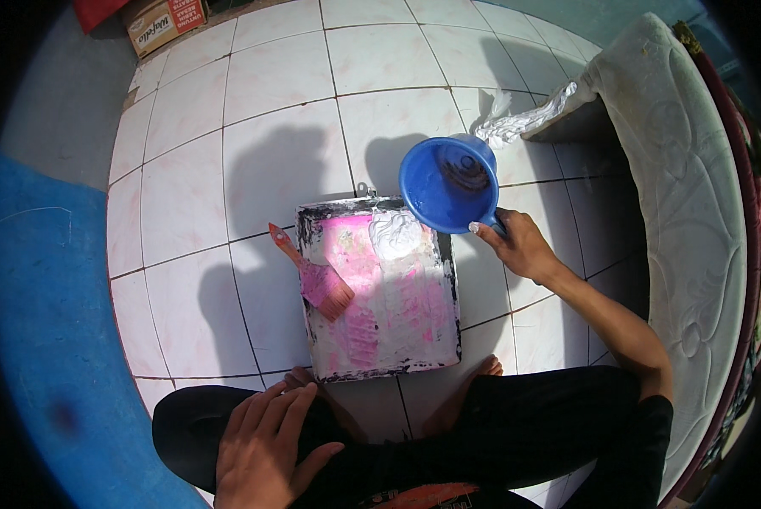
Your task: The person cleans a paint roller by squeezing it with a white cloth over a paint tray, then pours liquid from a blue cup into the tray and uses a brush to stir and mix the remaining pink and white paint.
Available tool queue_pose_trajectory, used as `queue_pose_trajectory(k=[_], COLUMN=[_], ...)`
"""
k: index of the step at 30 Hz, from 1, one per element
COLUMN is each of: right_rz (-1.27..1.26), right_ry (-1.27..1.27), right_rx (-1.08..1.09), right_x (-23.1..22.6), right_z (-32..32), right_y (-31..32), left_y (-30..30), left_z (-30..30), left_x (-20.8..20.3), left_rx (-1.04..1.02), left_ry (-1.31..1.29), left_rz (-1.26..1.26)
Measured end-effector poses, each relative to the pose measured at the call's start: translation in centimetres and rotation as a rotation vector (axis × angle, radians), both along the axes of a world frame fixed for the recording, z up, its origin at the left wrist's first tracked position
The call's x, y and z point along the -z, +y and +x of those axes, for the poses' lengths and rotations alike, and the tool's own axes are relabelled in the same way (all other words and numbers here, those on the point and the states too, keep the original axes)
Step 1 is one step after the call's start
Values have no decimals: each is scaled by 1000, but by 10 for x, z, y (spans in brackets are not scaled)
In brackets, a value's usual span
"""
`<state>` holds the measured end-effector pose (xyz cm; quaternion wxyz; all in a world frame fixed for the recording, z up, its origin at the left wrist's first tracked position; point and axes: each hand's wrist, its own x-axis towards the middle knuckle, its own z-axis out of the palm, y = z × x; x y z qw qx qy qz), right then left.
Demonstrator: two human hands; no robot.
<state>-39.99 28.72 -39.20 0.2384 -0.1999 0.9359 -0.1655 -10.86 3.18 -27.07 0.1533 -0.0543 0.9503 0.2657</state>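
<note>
My right hand (523, 246) grips the handle of a blue plastic dipper (448, 185), tilted so that its inside shows some liquid and a dark ringed patch at the bottom. The dipper hangs over the far right corner of a paint tray (414, 335) smeared with pink and white and edged in black. A thick white blob of paint (396, 235) sits in the tray's far part. Across the tray's left edge lies a paintbrush (319, 284) with pink paint on it. My left hand (266, 441) rests on my left knee, fingers stretched out, holding nothing.
White floor tiles (283, 72) surround the tray. At the right leans a pale mattress (694, 254), with a twisted white cloth (529, 119) near its far end. A blue-painted wall (50, 314) stands at the left, and a cardboard box (162, 25) at the far left.
</note>
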Motion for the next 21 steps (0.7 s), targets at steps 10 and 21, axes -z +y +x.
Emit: queue_pose_trajectory(k=[10,21], right_rz=[-15,-1], right_ry=[-9,23], right_rx=[3,-34], right_x=[-3,1], right_z=[1,2], right_y=[-6,-7], left_y=[0,0], left_z=[2,3], left_x=[1,-1], left_rx=[-7,-6], left_ry=[-8,-25], left_rz=[1,-6])
